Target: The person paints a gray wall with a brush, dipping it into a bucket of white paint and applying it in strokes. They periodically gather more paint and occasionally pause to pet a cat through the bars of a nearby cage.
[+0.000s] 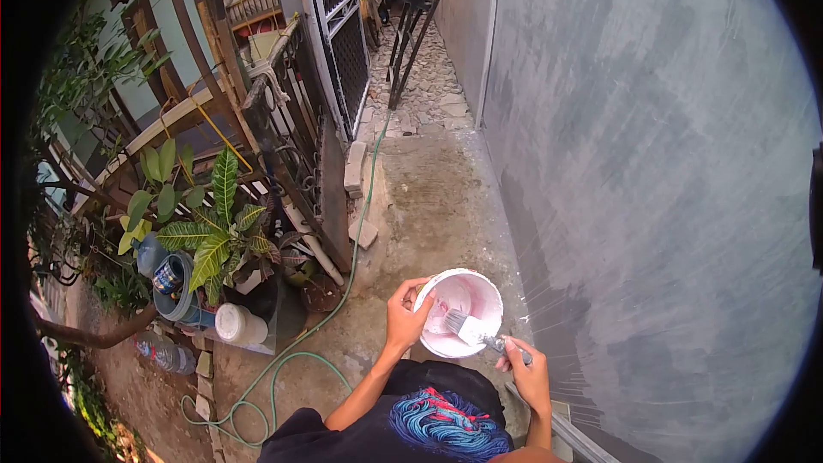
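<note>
My left hand (405, 315) grips a white bucket (491, 302) by its left rim and side, tilting it so that its inside faces me. The inner wall has a pinkish-white coating, with a few reddish marks near the bottom. In my right hand (525, 369) is a paintbrush (470, 328), held by its grey handle. Its white-coated head reaches into the bucket, bristles pointing toward the bottom. Both hands are in front of my dark shirt with its blue and red print.
A grey wall (651, 163) with darker damp patches rises on my right. A green hose (364, 214) runs along the concrete path (433, 197). On the left are potted plants (214, 236), a white tub (240, 324) and a metal gate (347, 60). Dark metal legs (411, 51) stand ahead on rubble.
</note>
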A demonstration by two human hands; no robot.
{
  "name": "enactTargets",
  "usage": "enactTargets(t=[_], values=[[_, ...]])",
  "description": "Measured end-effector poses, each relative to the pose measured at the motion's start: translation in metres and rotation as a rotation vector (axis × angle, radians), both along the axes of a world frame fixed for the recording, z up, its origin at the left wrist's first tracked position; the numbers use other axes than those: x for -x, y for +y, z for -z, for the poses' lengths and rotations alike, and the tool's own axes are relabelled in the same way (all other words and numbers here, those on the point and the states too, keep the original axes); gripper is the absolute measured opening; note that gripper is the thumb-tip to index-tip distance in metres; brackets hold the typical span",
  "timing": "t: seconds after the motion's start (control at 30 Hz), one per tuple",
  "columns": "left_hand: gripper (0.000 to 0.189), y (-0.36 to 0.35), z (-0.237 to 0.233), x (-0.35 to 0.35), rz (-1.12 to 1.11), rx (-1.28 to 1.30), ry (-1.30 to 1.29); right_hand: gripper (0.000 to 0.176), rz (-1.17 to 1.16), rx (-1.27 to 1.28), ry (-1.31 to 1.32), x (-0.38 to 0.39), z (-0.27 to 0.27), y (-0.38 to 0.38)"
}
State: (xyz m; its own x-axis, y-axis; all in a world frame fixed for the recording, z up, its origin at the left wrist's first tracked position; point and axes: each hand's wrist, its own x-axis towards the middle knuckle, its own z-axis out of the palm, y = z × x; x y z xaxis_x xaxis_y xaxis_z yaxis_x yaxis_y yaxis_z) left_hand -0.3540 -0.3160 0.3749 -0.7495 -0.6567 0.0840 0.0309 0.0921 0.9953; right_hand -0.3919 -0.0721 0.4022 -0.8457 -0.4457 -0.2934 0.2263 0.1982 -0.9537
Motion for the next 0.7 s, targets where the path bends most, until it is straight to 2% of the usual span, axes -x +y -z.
enactTargets(t=[0.37, 0.53, 0.7], values=[[0.025, -0.159, 0.021, -0.018, -0.145, 0.026, 0.092, 0.04, 0.033, 0.135, -0.027, -0.005, 0.013, -0.162], [0.025, -0.201, 0.015, -0.016, -0.152, 0.068, 0.085, 0.041, 0.038, 0.14, -0.033, -0.004, -0.004, -0.195], [0.024, -0.213, 0.011, -0.003, -0.159, 0.095, 0.123, 0.041, 0.087, 0.163, -0.017, 0.003, -0.007, -0.197]])
